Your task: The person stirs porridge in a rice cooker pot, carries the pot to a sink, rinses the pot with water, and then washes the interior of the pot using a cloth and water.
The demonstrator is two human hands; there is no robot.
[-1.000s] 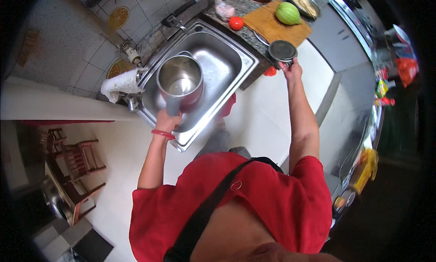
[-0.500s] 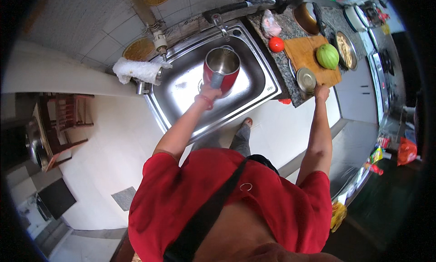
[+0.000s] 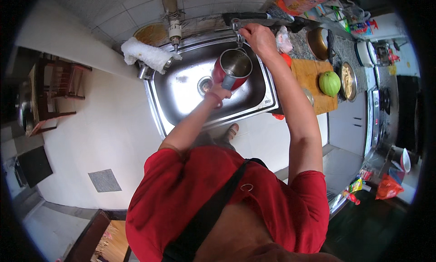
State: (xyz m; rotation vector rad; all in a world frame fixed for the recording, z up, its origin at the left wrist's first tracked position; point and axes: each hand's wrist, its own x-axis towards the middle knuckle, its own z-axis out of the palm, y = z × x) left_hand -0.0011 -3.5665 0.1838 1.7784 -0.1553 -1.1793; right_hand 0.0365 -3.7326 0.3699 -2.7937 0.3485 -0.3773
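Note:
A red electric kettle with a steel inside is held over the sink, its open mouth under the faucet. My left hand is closed round the kettle's grey handle. At the back of the sink, my right hand has its fingertips closed on the top of the faucet. The inside of the kettle looks bare metal, and no water stream can be made out. Beyond my right forearm, a round metal lid shows only in part.
A wooden cutting board with a round green vegetable lies on the right counter. Behind it stand a brass-coloured pot and a pan of pale strips. A tomato is partly hidden by my arm. White cloth hangs at the sink's left corner.
My right hand has left the cutting board's near edge and moved up and left to the faucet. The kettle, still in my left hand, now sits nearer the spout.

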